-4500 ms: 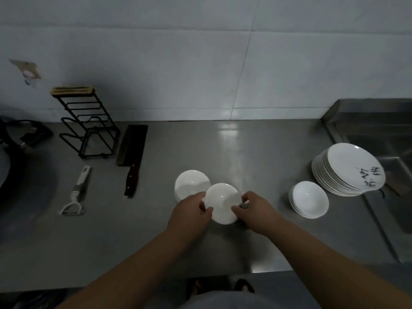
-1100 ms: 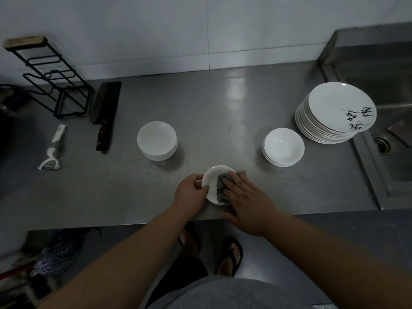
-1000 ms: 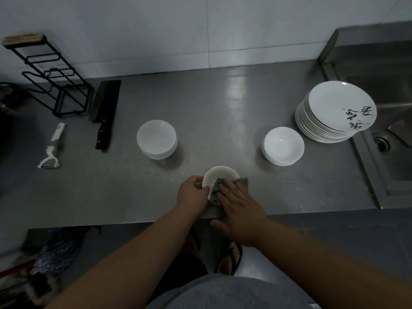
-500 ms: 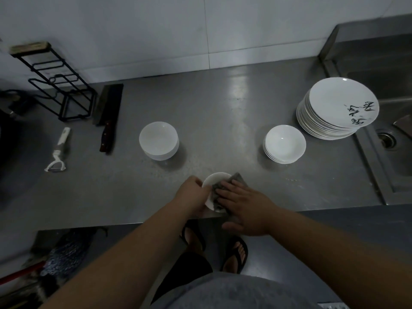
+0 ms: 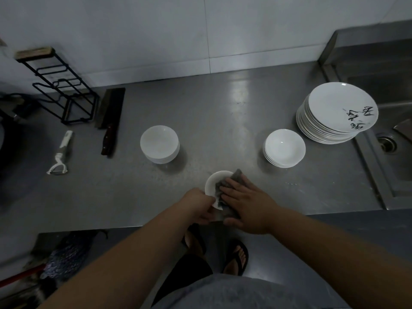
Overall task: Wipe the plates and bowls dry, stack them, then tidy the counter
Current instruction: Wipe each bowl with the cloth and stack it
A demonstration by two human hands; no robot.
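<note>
Left hand (image 5: 197, 205) gripped small white bowl (image 5: 214, 184) at rim, steadying it; right hand (image 5: 246, 202), fingers flat, pressed grey cloth (image 5: 225, 185) inside, drying.

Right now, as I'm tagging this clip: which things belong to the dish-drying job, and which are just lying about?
Job: bowl in the left hand; grey cloth pressed by the right hand; left bowl stack; right bowl stack; plate stack.
Lying about: cleaver; peeler; wire rack.
</note>
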